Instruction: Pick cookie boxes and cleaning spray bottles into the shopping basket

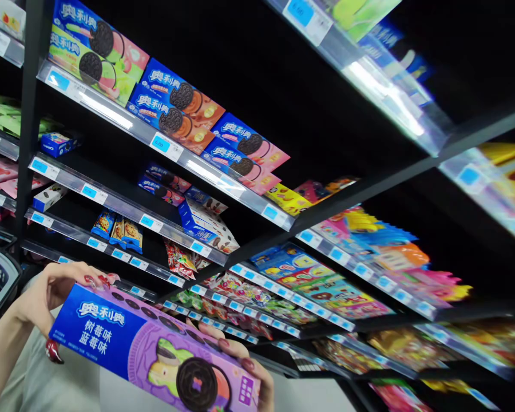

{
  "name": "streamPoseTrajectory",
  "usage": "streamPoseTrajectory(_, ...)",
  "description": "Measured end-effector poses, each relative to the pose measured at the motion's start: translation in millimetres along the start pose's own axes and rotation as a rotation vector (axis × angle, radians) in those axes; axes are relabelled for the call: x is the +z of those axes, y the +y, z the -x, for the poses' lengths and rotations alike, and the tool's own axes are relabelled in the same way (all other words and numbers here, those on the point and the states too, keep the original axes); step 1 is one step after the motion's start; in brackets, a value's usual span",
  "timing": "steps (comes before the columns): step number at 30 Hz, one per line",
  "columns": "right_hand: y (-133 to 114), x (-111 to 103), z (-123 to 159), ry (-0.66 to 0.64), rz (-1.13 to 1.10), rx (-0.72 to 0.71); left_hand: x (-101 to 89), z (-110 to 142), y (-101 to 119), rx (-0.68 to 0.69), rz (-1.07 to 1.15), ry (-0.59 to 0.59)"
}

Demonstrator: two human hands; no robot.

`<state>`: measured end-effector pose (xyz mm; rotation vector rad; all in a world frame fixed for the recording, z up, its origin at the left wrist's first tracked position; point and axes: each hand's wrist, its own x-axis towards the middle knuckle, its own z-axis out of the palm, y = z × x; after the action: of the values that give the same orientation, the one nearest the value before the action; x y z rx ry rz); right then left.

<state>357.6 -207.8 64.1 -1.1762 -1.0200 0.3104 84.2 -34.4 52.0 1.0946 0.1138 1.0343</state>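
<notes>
A blue and purple box of sandwich cookies (150, 343) is held up at the bottom of the view, tilted down to the right. Its front carries white Chinese lettering and a picture of dark cookies. My left hand (64, 289) grips the box's left end, with red-nailed fingers over the top and the thumb below. Around the right end curl the fingers of my right hand (249, 360); its palm is hidden behind the box. Both hands are closed on this one box, in front of the shelves.
Black shelves bear more cookie boxes (171, 109) on the upper tier and a white-and-blue box (206, 223) lower down. Bagged candy (249, 294) and colourful packets (377, 234) fill shelves to the right. Part of a basket (0, 280) shows at the left edge.
</notes>
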Motion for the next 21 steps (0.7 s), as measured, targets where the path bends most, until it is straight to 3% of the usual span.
streamPoseTrajectory(3,-27.5,18.3,-2.0,0.012,-0.051,0.016,0.1,0.3,-0.8,-0.019,0.004,0.041)
streamPoseTrajectory(7,-45.6,32.0,-5.9,0.048,-0.046,0.194,0.6,-3.0,1.1,-0.048,-0.010,0.090)
streamPoseTrajectory(15,-14.3,26.1,-26.1,0.041,-0.013,0.530,7.9,-20.5,-3.3,-0.203,-0.272,0.343)
streamPoseTrajectory(21,-2.8,30.4,-27.3,0.030,-0.057,0.620,5.4,-22.3,-8.5,-0.268,-0.334,0.353)
